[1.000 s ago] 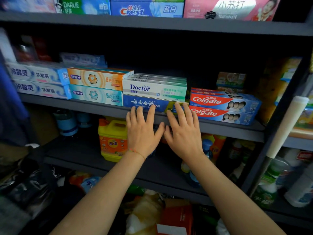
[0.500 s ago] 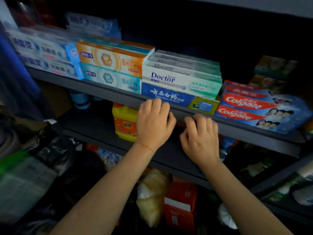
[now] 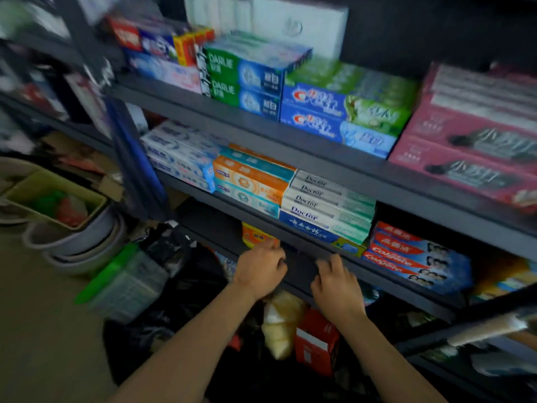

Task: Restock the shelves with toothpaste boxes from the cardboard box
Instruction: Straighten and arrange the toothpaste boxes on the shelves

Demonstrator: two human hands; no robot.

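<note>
Now seemingly lower: both hands (image 3: 296,274), curled.

Dark shelves (image 3: 290,138) in two visible tiers carry toothpaste boxes lying flat in stacks, long faces outward. Upper tier, left to right: green Darlie boxes (image 3: 244,80), blue-green Crest boxes (image 3: 343,117), pink boxes (image 3: 470,152). Lower tier: white-blue boxes (image 3: 180,161), orange-and-teal boxes (image 3: 250,184), Doctor boxes (image 3: 328,205), red Colgate boxes (image 3: 415,257).

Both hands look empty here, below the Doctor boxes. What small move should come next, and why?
Probably lower both hands toward the floor to fetch another box. The left hand and right hand hold nothing, and the Doctor boxes sit squared on the shelf edge.
</note>
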